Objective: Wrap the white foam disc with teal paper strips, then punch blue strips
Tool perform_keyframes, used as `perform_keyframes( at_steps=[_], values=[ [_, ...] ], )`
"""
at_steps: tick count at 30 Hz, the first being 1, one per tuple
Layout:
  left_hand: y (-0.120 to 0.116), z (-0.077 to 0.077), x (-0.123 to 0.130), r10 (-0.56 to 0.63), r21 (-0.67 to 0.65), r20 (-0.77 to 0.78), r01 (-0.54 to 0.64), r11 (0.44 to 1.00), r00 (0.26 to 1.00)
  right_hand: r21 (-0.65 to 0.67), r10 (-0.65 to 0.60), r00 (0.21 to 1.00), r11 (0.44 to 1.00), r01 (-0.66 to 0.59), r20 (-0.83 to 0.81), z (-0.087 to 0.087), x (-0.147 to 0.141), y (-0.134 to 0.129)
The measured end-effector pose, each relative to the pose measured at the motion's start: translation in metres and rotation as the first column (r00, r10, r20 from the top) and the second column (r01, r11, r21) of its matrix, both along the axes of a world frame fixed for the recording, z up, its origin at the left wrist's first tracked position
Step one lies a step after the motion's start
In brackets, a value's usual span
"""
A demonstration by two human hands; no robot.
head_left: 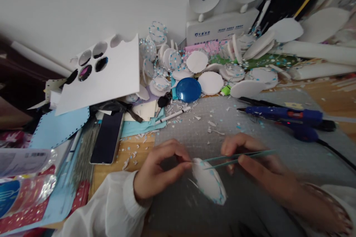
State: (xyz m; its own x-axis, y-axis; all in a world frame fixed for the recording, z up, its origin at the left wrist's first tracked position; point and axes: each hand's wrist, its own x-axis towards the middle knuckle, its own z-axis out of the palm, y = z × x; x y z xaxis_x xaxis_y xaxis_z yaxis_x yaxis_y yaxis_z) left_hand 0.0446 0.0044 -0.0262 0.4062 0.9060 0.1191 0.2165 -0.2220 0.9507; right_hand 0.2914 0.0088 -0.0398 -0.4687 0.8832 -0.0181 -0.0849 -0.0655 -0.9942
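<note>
My left hand [169, 166] is closed in a pinch at the upper left edge of a white foam disc [208, 183]. The disc tilts above the mat, with pale blue bits along its rim. Whether a thin strand also lies between those fingertips I cannot tell. In my right hand [250, 159], thumb and fingers close on teal tweezers [222, 163], blurred by motion. The tweezer tips point left and reach the disc's upper part, slightly apart. What lies between the tips is too small to make out.
A grey cutting mat [178, 126] lies below my hands, littered with scraps. At right rests a blue glue gun [283, 114] with its cord. Behind are a blue round lid [188, 89] and several white discs [210, 83]. A phone [107, 139] and wire bundle [86, 155] lie left.
</note>
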Motion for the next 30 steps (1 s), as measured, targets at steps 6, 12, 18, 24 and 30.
perform_keyframes(
  at_steps=[6, 12, 18, 24, 30],
  values=[
    [-0.003, 0.001, 0.002, 0.062, -0.101, -0.007, -0.063, 0.993, 0.998, 0.085, -0.011, 0.998, 0.996, 0.006, 0.059, 0.002, -0.001, -0.003],
    [-0.007, 0.002, 0.002, 0.131, -0.227, 0.003, -0.127, 0.965, 0.991, 0.170, -0.001, 0.992, 0.985, -0.021, 0.129, 0.003, -0.002, 0.000],
    [-0.008, 0.003, 0.002, 0.091, -0.314, 0.028, -0.078, 0.946, 0.995, 0.276, 0.033, 0.984, 0.958, -0.081, 0.173, 0.006, -0.006, 0.003],
    [-0.006, 0.003, 0.003, 0.135, -0.545, 0.074, -0.073, 0.835, 0.988, 0.410, 0.095, 0.969, 0.894, -0.183, 0.226, 0.007, -0.005, 0.010],
    [-0.006, 0.000, 0.007, 0.139, -0.616, 0.110, -0.043, 0.787, 0.984, 0.431, -0.026, 0.978, 0.900, -0.067, 0.206, 0.007, -0.008, 0.007]
  ],
)
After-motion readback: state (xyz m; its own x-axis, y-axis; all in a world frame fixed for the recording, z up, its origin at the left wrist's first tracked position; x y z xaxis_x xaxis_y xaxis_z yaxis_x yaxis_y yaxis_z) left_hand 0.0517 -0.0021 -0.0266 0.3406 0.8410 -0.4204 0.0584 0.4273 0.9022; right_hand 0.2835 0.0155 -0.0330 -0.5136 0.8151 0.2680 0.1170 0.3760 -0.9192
